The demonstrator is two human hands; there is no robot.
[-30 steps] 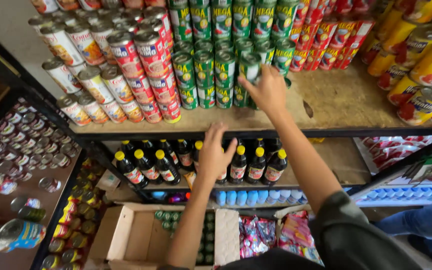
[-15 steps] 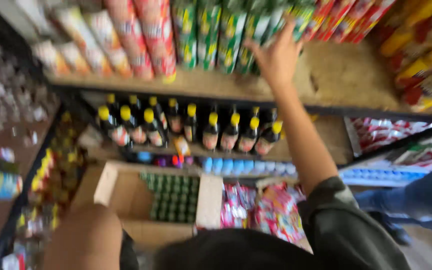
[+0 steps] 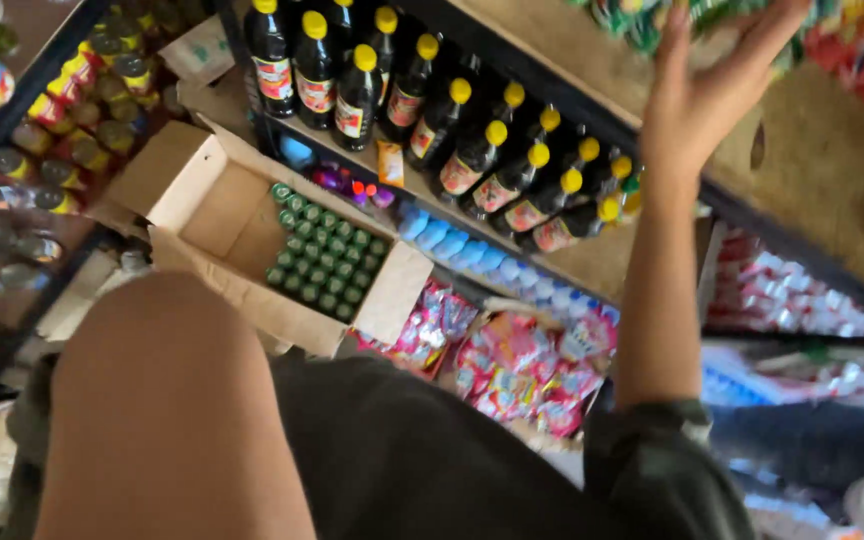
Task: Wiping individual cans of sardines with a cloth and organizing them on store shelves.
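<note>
My right hand [image 3: 704,88] is raised to the wooden upper shelf [image 3: 824,175], fingers spread and holding nothing. Its fingertips reach the blurred green cans [image 3: 652,22] at the top edge; I cannot tell whether they touch. Of my left arm only a bare stretch [image 3: 157,420] shows, large in the foreground, and the hand is out of view. Below the right hand, dark bottles with yellow caps [image 3: 452,150] stand in rows on the lower shelf.
An open cardboard box [image 3: 237,205] on the floor holds several green-capped bottles [image 3: 327,260]. Blue-capped bottles [image 3: 472,255] and pink snack packets [image 3: 512,365] lie under the shelf. Cans [image 3: 72,110] fill the rack at left. Red packets [image 3: 782,290] lie at right.
The view has tilted down toward the floor box. My left hand left the yellow-capped bottles and dropped out of sight. My right hand stays up at the can shelf.
</note>
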